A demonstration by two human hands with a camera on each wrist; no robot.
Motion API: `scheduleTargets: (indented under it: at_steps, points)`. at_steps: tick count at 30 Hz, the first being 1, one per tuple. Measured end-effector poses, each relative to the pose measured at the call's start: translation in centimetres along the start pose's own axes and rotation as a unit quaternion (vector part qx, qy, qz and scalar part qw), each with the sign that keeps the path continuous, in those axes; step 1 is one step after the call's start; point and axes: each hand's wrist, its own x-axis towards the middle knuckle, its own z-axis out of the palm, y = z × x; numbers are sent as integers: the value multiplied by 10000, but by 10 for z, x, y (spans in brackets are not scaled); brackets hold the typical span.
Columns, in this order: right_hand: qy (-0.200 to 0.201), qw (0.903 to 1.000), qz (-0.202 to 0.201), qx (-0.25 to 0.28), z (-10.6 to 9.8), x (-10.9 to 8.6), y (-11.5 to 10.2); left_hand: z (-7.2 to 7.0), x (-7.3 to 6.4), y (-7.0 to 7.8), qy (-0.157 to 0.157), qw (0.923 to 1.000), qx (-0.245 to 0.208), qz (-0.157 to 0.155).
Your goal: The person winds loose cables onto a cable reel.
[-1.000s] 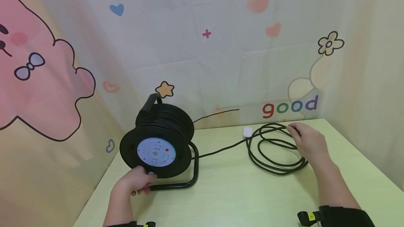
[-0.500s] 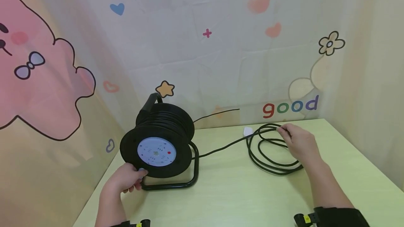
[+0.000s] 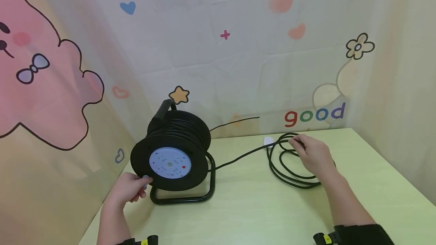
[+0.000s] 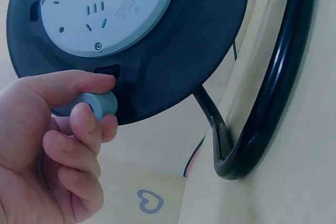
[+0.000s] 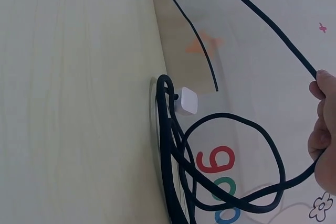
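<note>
A black cable reel (image 3: 141, 162) with a pale socket panel (image 3: 169, 163) stands left of centre on a black tube stand (image 3: 184, 200). At the lower left of its front disc, my left hand (image 3: 126, 190) pinches a small grey-blue winding knob (image 4: 106, 103) between thumb and fingers. Black cable (image 3: 243, 156) runs from the reel toward the right, where my right hand (image 3: 313, 157) holds it between thumb and fingers. Loose coils (image 3: 286, 177) of the cable lie under and beside that hand. A white plug (image 3: 268, 141) sits at the coils' far left, partly hidden by cable.
The pale green tabletop (image 3: 252, 207) carries the reel and the coils. A printed curtain (image 3: 238, 67) hangs behind its back edge. From the reel's top, a carrying handle (image 3: 162, 110) sticks up. A thin dark line (image 3: 235, 123) shows behind the reel.
My left hand has moved left and up with the knob, and the reel's disc has turned clockwise. The right hand has slid left toward the reel, still holding the cable.
</note>
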Motion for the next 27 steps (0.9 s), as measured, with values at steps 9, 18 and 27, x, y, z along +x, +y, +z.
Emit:
scheduleTargets:
  at_steps: [9, 18, 27]
  points:
    - [-192, 9997, -100, 94, 11, 1, -11, -8, 0, -1, 264, 9969, -735, 48]
    - [-258, 9992, -306, 28, 21, 5, -20, -15, -5, 7, 545, 9899, -1307, -87]
    - [-410, 9982, -379, 210, 32, 7, -35, -18, -10, 17, 916, 9790, -1819, -23]
